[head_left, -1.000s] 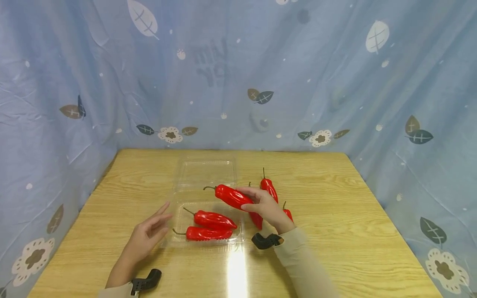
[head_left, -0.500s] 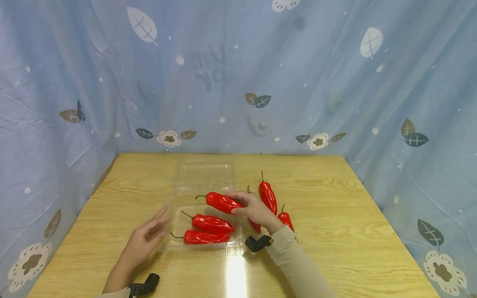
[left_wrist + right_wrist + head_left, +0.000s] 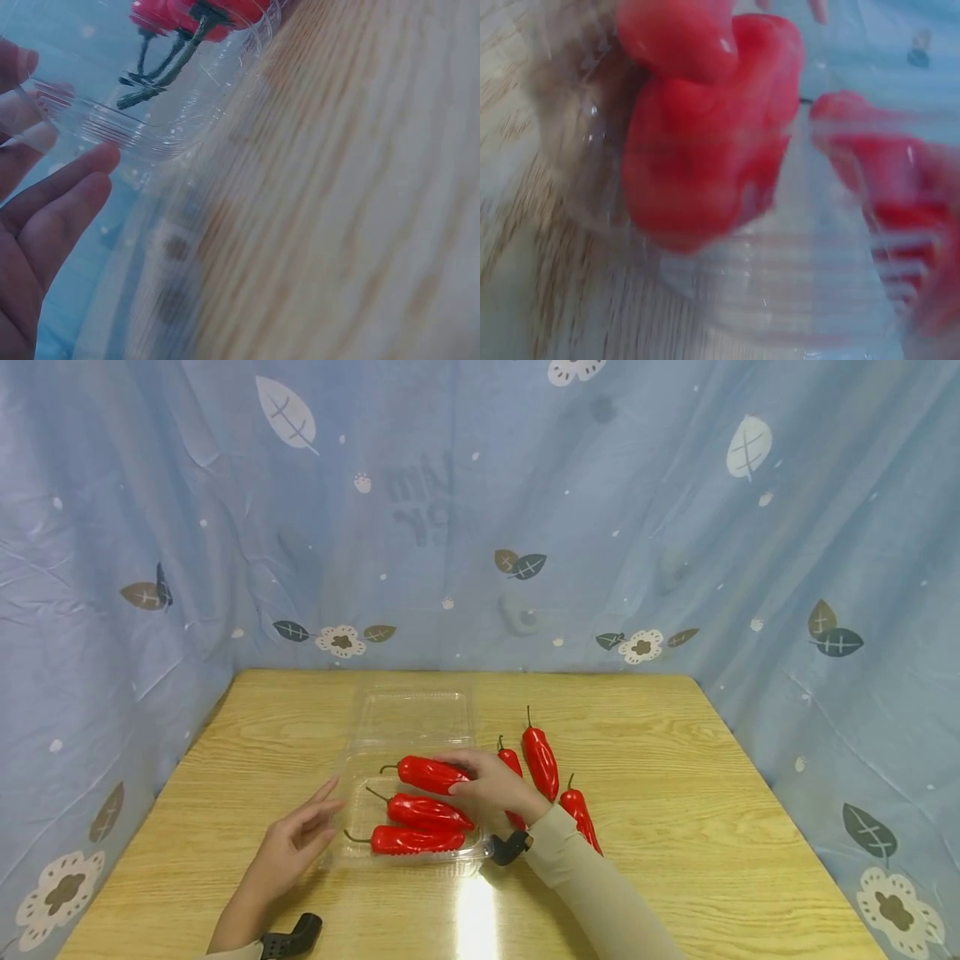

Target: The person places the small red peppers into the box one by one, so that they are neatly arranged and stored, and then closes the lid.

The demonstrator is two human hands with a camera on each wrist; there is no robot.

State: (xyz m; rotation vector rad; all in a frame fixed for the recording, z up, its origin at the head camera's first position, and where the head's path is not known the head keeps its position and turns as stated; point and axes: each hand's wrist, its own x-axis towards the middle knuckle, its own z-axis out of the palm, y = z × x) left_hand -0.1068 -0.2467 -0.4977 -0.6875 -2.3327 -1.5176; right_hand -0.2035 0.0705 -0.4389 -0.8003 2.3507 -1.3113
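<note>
My right hand (image 3: 495,787) grips a long red pepper (image 3: 422,773) by its tapered end, at the far side of a clear plastic box (image 3: 365,815). Whether that pepper touches the box floor I cannot tell. Two more red peppers, a middle one (image 3: 426,812) and a near one (image 3: 412,840), lie side by side inside, stems to the left. My left hand (image 3: 288,842) is at the box's left side, fingers loosely bent and holding nothing. In the left wrist view its fingers (image 3: 71,184) are close to the box wall; contact is unclear. Red peppers (image 3: 705,165) look blurred in the right wrist view.
The box's clear lid (image 3: 414,717) lies folded back behind it. Right of the box, three red peppers rest on the wooden table (image 3: 675,793): one partly behind my right hand (image 3: 510,762), one farther back (image 3: 540,762), one nearer (image 3: 579,814). A blue patterned curtain (image 3: 480,510) surrounds the table.
My right hand has carried its pepper left and down, into line behind the two in the box. The left hand has stayed nearly still. The head view has tilted slightly.
</note>
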